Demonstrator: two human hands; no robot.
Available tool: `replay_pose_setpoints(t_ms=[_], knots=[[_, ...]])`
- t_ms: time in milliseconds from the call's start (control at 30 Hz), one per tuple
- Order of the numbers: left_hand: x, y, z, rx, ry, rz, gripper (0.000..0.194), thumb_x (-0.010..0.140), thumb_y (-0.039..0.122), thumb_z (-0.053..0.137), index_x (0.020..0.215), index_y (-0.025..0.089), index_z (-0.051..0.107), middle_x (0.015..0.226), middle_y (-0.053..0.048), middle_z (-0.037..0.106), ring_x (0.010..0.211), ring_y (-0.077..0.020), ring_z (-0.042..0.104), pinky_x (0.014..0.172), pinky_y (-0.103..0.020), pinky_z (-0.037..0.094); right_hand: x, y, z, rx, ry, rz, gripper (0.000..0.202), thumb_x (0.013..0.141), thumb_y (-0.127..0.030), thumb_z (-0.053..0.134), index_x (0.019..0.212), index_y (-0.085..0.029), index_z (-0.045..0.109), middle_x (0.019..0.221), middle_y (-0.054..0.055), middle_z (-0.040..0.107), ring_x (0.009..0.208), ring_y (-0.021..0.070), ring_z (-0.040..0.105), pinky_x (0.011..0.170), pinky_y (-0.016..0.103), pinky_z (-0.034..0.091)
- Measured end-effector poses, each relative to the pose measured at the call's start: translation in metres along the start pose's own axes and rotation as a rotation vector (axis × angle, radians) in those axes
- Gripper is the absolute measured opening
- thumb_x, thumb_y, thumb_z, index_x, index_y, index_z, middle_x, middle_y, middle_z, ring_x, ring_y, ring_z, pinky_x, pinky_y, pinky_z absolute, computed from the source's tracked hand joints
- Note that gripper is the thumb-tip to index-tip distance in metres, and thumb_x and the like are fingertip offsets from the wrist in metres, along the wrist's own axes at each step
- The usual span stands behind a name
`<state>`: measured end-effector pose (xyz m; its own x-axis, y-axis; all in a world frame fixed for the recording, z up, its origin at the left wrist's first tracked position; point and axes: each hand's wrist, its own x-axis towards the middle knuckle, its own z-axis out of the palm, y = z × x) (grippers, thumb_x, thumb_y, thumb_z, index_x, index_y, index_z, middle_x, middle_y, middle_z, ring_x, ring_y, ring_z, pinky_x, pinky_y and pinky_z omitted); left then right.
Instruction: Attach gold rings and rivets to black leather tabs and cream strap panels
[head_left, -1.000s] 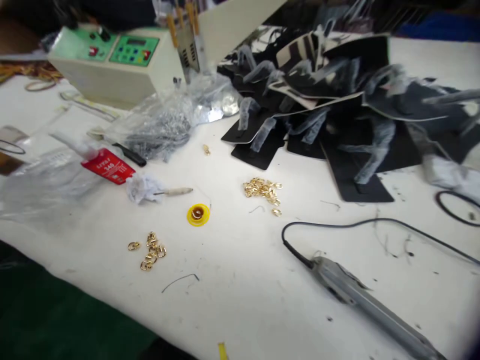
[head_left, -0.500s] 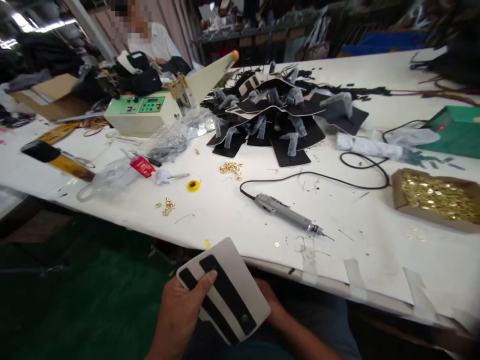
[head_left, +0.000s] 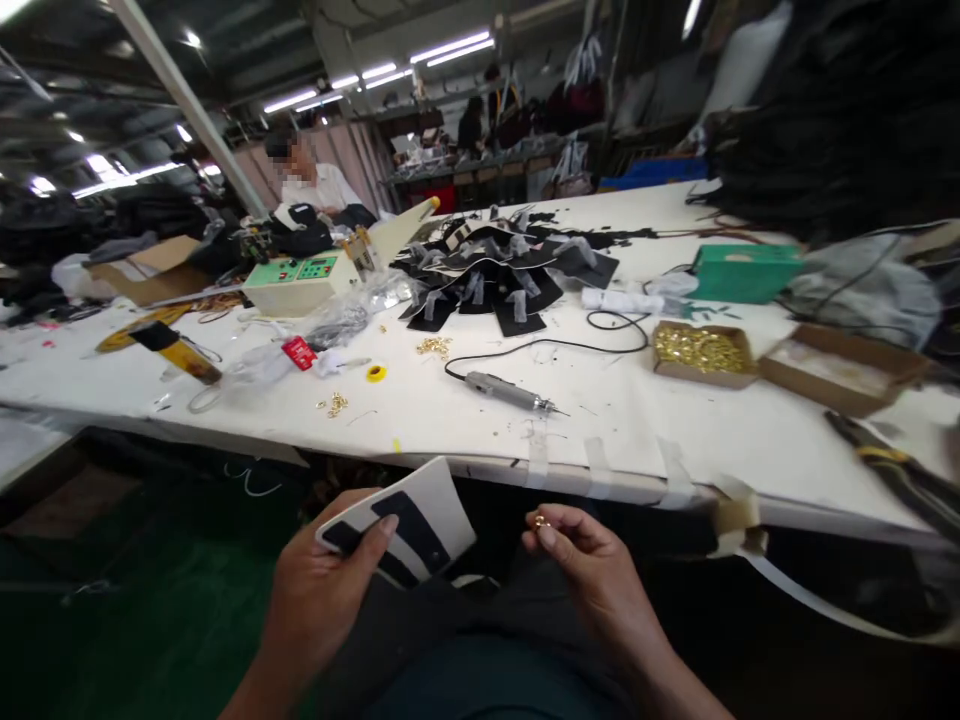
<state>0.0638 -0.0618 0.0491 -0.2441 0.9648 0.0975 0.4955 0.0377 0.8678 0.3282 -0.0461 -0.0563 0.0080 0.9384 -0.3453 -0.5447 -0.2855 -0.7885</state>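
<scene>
My left hand (head_left: 319, 575) grips a white panel with black strips (head_left: 456, 520) by its left side, thumb on top of a strip. The panel is tilted over my lap, and a small round stud shows low on one strip. Right of the panel and apart from it, my right hand (head_left: 600, 575) pinches a small gold metal fitting (head_left: 541, 521) between thumb and fingertips. Its exact kind is too small to tell. Small loose gold fittings (head_left: 337, 404) lie on the white table (head_left: 435, 430) beyond my hands.
An electric screwdriver (head_left: 501, 390) lies on the table, its cord looping back. To its right are a box of gold pieces (head_left: 701, 350) and another cardboard box (head_left: 844, 370). Black panels (head_left: 517, 310) are heaped behind. A hammer (head_left: 176, 352) rests left; a co-worker (head_left: 322, 185) sits beyond.
My right hand has come out from behind the panel to the right, now showing the gold fitting in its pinch. The panel has tipped flatter in my left hand. My view has lifted and swung right.
</scene>
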Motion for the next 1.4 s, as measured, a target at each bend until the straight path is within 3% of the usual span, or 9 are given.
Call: replay_pose_setpoints(t_ms=[100, 167, 367, 567, 700, 933, 1033, 1167, 1400], knots=[[-0.011, 0.013, -0.005, 0.180, -0.113, 0.344, 0.017, 0.092, 0.031, 0.072, 0.105, 0.029, 0.082, 0.110, -0.003, 0.081, 0.102, -0.0219, 0.077, 0.094, -0.028, 0.059, -0.010, -0.021, 0.010, 0.038, -0.143, -0.061, 0.036, 0.067, -0.037, 0.099, 0.096, -0.024, 0.084, 0.097, 0.005, 0.081, 0.081, 0.0199, 0.077, 0.083, 0.034, 0.061], [-0.016, 0.017, -0.004, 0.205, -0.186, 0.473, 0.017, 0.093, 0.025, 0.070, 0.105, 0.031, 0.081, 0.109, -0.002, 0.081, 0.101, -0.0197, 0.077, 0.093, -0.025, 0.059, -0.015, -0.031, 0.014, 0.026, -0.225, -0.077, 0.032, 0.072, -0.035, 0.096, 0.099, -0.025, 0.084, 0.099, 0.005, 0.081, 0.083, 0.0195, 0.077, 0.084, 0.033, 0.060], [-0.007, 0.025, 0.017, 0.172, -0.338, 0.556, 0.020, 0.096, 0.017, 0.067, 0.110, 0.028, 0.077, 0.106, -0.003, 0.080, 0.098, -0.0177, 0.077, 0.089, -0.024, 0.060, -0.015, -0.041, 0.018, -0.021, -0.255, -0.114, 0.028, 0.082, -0.036, 0.089, 0.106, -0.023, 0.083, 0.091, 0.004, 0.081, 0.078, 0.0172, 0.075, 0.082, 0.032, 0.058], [0.035, 0.032, 0.047, 0.040, -0.549, 0.802, 0.026, 0.096, 0.005, 0.062, 0.112, 0.020, 0.075, 0.106, -0.007, 0.078, 0.097, -0.0164, 0.074, 0.086, -0.026, 0.061, -0.002, -0.071, 0.008, -0.136, -0.182, -0.140, 0.027, 0.081, -0.036, 0.090, 0.102, -0.021, 0.081, 0.083, 0.001, 0.075, 0.068, 0.0122, 0.068, 0.066, 0.024, 0.053], [0.062, 0.030, 0.064, 0.032, -0.635, 0.959, 0.032, 0.094, 0.001, 0.062, 0.119, 0.017, 0.073, 0.109, -0.010, 0.077, 0.099, -0.0176, 0.073, 0.085, -0.028, 0.062, 0.004, -0.098, -0.001, -0.235, -0.171, -0.165, 0.022, 0.084, -0.035, 0.088, 0.096, -0.020, 0.078, 0.083, 0.002, 0.074, 0.070, 0.0123, 0.067, 0.068, 0.024, 0.051], [0.071, 0.020, 0.064, 0.122, -0.548, 1.167, 0.028, 0.101, 0.019, 0.062, 0.125, 0.010, 0.074, 0.119, -0.015, 0.078, 0.111, -0.0248, 0.069, 0.093, -0.038, 0.061, 0.000, -0.109, 0.021, -0.496, -0.208, -0.208, 0.014, 0.087, -0.032, 0.083, 0.089, -0.019, 0.077, 0.084, 0.000, 0.069, 0.078, 0.0119, 0.059, 0.073, 0.023, 0.048], [0.067, 0.019, 0.052, 0.181, -0.471, 1.222, 0.023, 0.101, 0.012, 0.061, 0.117, 0.007, 0.076, 0.116, -0.013, 0.080, 0.113, -0.0230, 0.070, 0.096, -0.037, 0.060, -0.001, -0.105, 0.037, -0.559, -0.277, -0.132, 0.014, 0.088, -0.031, 0.080, 0.087, -0.018, 0.076, 0.081, 0.000, 0.070, 0.074, 0.0118, 0.058, 0.068, 0.023, 0.047], [0.061, 0.015, 0.035, 0.266, -0.385, 1.243, 0.017, 0.099, 0.008, 0.064, 0.109, 0.009, 0.078, 0.112, -0.010, 0.082, 0.113, -0.0212, 0.071, 0.098, -0.036, 0.059, -0.001, -0.097, 0.054, -0.658, -0.324, -0.162, 0.010, 0.089, -0.025, 0.077, 0.082, -0.017, 0.074, 0.076, -0.002, 0.070, 0.069, 0.0109, 0.058, 0.065, 0.022, 0.046], [0.055, 0.004, 0.017, 0.318, -0.342, 1.250, 0.016, 0.100, 0.009, 0.064, 0.108, 0.011, 0.078, 0.110, -0.008, 0.083, 0.111, -0.0205, 0.073, 0.096, -0.037, 0.061, 0.005, -0.082, 0.066, -0.748, -0.564, -0.336, 0.014, 0.097, -0.018, 0.070, 0.105, -0.023, 0.081, 0.093, 0.000, 0.077, 0.086, 0.0133, 0.069, 0.082, 0.026, 0.052]])
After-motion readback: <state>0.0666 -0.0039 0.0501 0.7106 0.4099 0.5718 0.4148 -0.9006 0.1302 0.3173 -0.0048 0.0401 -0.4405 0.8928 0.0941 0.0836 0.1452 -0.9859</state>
